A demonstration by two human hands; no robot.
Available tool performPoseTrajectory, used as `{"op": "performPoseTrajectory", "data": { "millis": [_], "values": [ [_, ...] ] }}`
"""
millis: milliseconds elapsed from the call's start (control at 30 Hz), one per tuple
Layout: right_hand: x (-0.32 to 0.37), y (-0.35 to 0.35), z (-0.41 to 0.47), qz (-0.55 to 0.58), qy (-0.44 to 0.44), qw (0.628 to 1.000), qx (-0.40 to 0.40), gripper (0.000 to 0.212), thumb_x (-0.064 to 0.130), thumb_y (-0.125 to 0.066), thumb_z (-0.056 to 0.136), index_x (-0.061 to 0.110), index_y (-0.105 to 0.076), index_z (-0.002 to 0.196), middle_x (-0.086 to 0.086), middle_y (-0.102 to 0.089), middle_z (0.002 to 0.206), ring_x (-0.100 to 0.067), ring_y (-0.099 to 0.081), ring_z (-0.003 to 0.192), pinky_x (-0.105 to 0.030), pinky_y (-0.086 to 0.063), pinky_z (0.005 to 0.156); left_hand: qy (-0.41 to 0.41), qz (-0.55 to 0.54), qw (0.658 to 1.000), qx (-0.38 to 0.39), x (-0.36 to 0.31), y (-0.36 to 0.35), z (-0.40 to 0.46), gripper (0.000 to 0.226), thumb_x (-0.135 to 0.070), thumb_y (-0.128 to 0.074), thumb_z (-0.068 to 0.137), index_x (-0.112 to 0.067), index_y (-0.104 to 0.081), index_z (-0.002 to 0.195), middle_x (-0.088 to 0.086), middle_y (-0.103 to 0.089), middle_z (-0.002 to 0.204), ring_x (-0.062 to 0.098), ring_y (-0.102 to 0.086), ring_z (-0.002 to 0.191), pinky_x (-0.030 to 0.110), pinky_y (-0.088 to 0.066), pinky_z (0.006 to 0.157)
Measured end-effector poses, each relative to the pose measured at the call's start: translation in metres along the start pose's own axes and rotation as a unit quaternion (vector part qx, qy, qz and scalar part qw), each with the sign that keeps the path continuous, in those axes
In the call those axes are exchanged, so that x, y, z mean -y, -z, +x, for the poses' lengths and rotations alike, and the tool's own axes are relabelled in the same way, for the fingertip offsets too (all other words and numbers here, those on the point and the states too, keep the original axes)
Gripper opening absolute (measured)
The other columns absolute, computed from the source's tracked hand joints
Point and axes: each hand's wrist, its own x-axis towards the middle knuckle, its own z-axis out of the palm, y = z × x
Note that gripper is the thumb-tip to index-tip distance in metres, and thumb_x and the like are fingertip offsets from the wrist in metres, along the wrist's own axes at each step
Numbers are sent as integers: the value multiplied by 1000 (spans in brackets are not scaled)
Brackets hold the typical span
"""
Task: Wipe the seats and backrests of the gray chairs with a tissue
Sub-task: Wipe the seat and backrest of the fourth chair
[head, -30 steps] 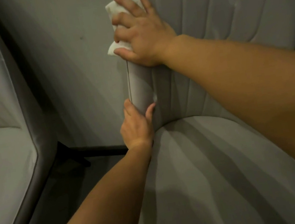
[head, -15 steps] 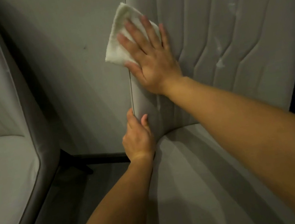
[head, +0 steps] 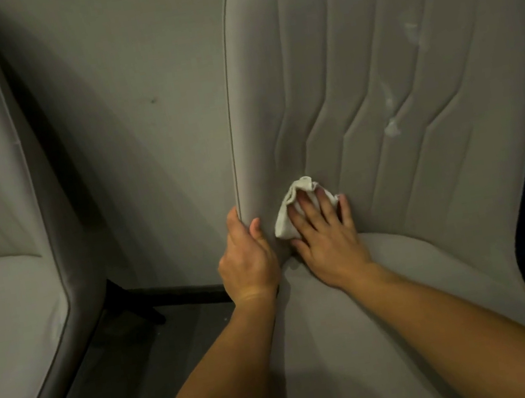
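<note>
A gray upholstered chair fills the right half of the head view, with a stitched backrest (head: 369, 59) and a seat (head: 364, 338). My right hand (head: 327, 240) lies with straight fingers on a crumpled white tissue (head: 293, 207), pressing it against the bottom left of the backrest, just above the seat. My left hand (head: 247, 260) grips the backrest's left edge right beside it, thumb on the front. A few whitish marks (head: 393, 128) show on the backrest to the right.
A second gray chair (head: 0, 277) stands at the left. Between the two chairs are a gray wall (head: 136, 115), a dark skirting, a black chair leg (head: 136, 306) and a strip of dark floor (head: 127, 377). Dark space lies right of the chair.
My right hand slid the tissue down the backrest's left side from near the top to just above the seat. My left hand kept its grip on the edge.
</note>
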Motion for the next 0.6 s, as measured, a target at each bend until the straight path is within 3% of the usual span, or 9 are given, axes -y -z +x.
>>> {"op": "performPoseTrajectory", "data": {
  "millis": [133,200,300,433,600],
  "values": [
    [-3,13,14,25,-14,999,-15,77,62,-34,95,28,-7,158,5,-1,166,-31,-6,153,-67,-11,116,10,-1,1000,3,1,0,0,48,-38,-34,103,-19,-36,146,12,-61,131,45,-57,106,45,-43,83],
    [-1,31,49,51,-84,993,-68,76,63,-26,98,23,-5,159,-2,-4,166,-35,-8,152,-68,-9,116,3,6,1000,-2,0,-2,1,48,-39,-33,102,-18,-37,146,13,-61,130,46,-58,103,46,-42,81],
    [19,78,134,105,-185,966,-150,76,63,-22,98,15,-21,158,-14,-19,164,-40,-13,151,-66,-7,117,-5,20,1000,-11,0,-2,0,50,-40,-32,102,-16,-38,145,15,-62,128,48,-59,100,48,-43,78],
    [12,122,202,69,-153,967,-192,69,60,-22,99,22,-28,157,-9,-22,164,-38,-13,152,-65,-5,117,2,18,1000,-8,0,-3,1,47,-36,-36,103,-16,-38,145,15,-61,130,48,-58,102,48,-42,79],
    [-3,125,200,36,-93,977,-189,58,53,-23,103,30,-27,157,-5,-21,165,-37,-12,152,-65,-2,117,0,10,1000,-10,0,-2,1,48,-37,-35,102,-18,-38,146,14,-62,129,48,-58,101,48,-43,79]
  ]
}}
